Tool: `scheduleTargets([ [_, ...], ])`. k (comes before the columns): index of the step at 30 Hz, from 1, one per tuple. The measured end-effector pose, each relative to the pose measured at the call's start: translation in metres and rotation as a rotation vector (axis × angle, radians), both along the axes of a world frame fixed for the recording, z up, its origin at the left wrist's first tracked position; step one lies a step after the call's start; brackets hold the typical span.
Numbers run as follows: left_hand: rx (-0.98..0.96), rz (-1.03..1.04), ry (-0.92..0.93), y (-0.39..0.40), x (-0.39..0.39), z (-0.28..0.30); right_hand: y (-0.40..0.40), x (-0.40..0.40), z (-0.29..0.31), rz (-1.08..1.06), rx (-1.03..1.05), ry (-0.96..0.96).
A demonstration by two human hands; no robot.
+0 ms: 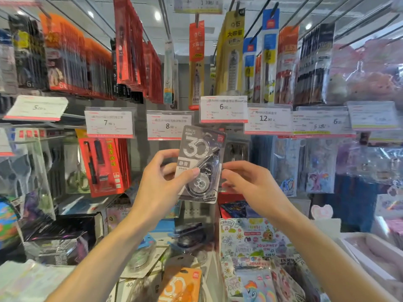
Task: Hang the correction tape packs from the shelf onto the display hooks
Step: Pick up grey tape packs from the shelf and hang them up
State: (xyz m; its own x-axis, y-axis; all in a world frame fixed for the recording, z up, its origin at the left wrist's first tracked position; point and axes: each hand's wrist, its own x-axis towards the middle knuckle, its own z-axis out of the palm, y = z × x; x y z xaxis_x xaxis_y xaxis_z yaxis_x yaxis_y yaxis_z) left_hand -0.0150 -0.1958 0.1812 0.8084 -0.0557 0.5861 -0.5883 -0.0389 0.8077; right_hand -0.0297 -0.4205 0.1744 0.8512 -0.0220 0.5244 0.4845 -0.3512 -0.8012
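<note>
A grey correction tape pack (pixel 199 153) marked "30" is held upright in front of the display, just below the 6.00 price tag (pixel 224 109). My left hand (pixel 165 173) grips its left edge, thumb across the front. My right hand (pixel 248 182) pinches its right edge with the fingertips. The pack's top sits under the row of price tags; the hook behind it is hidden. On the shelf below lie more correction tape packs: an orange one (pixel 181 284), a dark one (pixel 189 234) and a clear one (pixel 141 256).
Hooks above carry red pen packs (pixel 130 51) and yellow and blue refill packs (pixel 233 53). A red pen pack (pixel 100 166) hangs at left. Price tags (pixel 109 124) line the rail. Colourful sticker packs (pixel 257 258) and dark boxes (pixel 65 236) crowd the shelf.
</note>
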Motion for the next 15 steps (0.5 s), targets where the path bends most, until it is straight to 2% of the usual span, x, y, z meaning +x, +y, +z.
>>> scheduleTargets([
  [9,-0.067,-0.049,0.011,-0.021,-0.001,-0.006,0.009,-0.009,-0.009,0.164,0.159,0.062],
  [11,0.004,-0.019,-0.034,-0.021,-0.004,-0.005,0.007,-0.010,-0.010,0.184,0.186,0.050],
  [15,0.185,0.179,-0.208,-0.011,-0.007,0.005,-0.008,-0.016,-0.011,0.141,0.196,-0.004],
])
